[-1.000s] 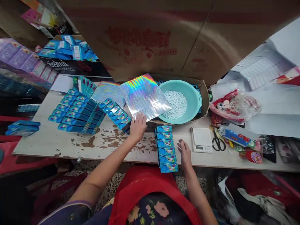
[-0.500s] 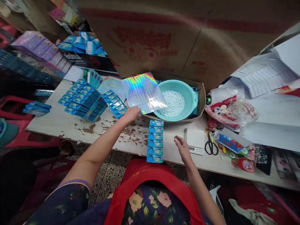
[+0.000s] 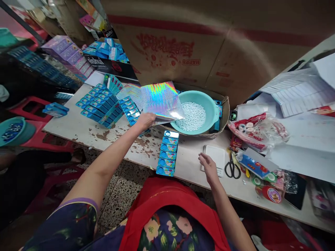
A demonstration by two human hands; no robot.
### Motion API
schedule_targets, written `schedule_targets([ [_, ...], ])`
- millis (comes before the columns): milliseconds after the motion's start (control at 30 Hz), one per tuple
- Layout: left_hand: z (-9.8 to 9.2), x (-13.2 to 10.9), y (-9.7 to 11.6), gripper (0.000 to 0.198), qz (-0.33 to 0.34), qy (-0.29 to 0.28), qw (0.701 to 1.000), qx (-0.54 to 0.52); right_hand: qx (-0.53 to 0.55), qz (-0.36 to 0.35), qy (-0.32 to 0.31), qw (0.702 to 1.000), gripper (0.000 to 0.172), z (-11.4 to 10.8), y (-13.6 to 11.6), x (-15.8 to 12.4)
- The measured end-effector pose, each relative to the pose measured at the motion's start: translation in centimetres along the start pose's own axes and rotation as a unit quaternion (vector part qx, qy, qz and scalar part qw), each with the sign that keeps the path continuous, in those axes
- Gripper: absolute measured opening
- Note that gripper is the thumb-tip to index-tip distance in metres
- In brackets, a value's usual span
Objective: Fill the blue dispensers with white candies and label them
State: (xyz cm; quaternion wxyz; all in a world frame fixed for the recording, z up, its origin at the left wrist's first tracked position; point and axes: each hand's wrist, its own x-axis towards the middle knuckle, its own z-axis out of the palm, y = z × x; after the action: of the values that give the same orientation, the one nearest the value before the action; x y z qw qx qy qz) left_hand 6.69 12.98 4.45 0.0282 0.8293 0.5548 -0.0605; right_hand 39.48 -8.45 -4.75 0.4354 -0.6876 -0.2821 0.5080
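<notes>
My left hand [image 3: 144, 120] reaches forward and grips the near edge of a shiny holographic sheet [image 3: 161, 100], which is lifted over the rim of a teal bowl [image 3: 212, 108] holding small white pellets [image 3: 193, 115]. My right hand [image 3: 208, 166] hovers over the table with fingers loosely apart, holding nothing, beside a small white scale [image 3: 215, 155]. A row of several blue candy boxes [image 3: 166, 154] lies between my hands. More blue boxes [image 3: 101, 105] are laid out at the left.
The worn white table [image 3: 78, 128] has scissors [image 3: 231, 166], tape rolls [image 3: 269, 192] and a bag of red toys [image 3: 258, 129] at the right. A large cardboard box [image 3: 209, 45] stands behind. Red stools [image 3: 31, 108] and a teal bowl [image 3: 14, 130] are at the left.
My left hand has taken hold of the holographic sheet's edge and lifted it. The view has swung left and tilted. My right hand has stayed near the scale.
</notes>
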Motion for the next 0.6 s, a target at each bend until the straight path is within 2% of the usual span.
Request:
schedule_targets([
  [100, -1.6, -2.5, 0.9, 0.027, -0.019, 0.128, 0.987, -0.097, 0.086, -0.024, -0.032, 0.996, 0.055, 2.0, -3.0, 1.5],
  [167, -2.4, -5.8, 2.7, 0.025, 0.019, 0.167, 0.966, -0.195, 0.164, -0.013, -0.112, 0.98, 0.061, 3.5, -5.3, 2.4],
  [200, -2.6, -7.9, 3.8, 0.023, 0.059, 0.149, 0.955, -0.249, 0.19, 0.0, -0.156, 0.969, 0.068, 4.3, -6.2, 2.8],
  [267, -2.1, -11.9, 5.9, 0.019, 0.153, 0.058, 0.924, -0.346, 0.197, 0.021, -0.207, 0.958, 0.082, 5.4, -7.5, 3.3],
  [333, -0.8, -15.0, 7.4, 0.019, 0.181, -0.006, 0.901, -0.393, 0.169, 0.023, -0.192, 0.966, 0.087, 6.1, -7.7, 3.6],
  [400, 0.7, -16.5, 7.9, 0.028, 0.113, 0.011, 0.898, -0.425, 0.145, 0.02, -0.164, 0.975, 0.083, 6.2, -7.3, 3.5],
  [467, 2.1, -16.7, 7.7, 0.039, -0.019, 0.062, 0.882, -0.467, 0.142, 0.02, -0.165, 0.976, 0.08, 6.0, -6.8, 3.0],
  [533, 3.5, -16.2, 7.3, 0.042, -0.142, 0.069, 0.824, -0.544, 0.155, 0.014, -0.187, 0.97, 0.076, 5.6, -6.6, 2.5],
  [600, 5.0, -15.6, 6.8, 0.043, -0.217, 0.028, 0.75, -0.624, 0.179, 0.003, -0.21, 0.961, 0.072, 5.1, -6.6, 1.9],
])
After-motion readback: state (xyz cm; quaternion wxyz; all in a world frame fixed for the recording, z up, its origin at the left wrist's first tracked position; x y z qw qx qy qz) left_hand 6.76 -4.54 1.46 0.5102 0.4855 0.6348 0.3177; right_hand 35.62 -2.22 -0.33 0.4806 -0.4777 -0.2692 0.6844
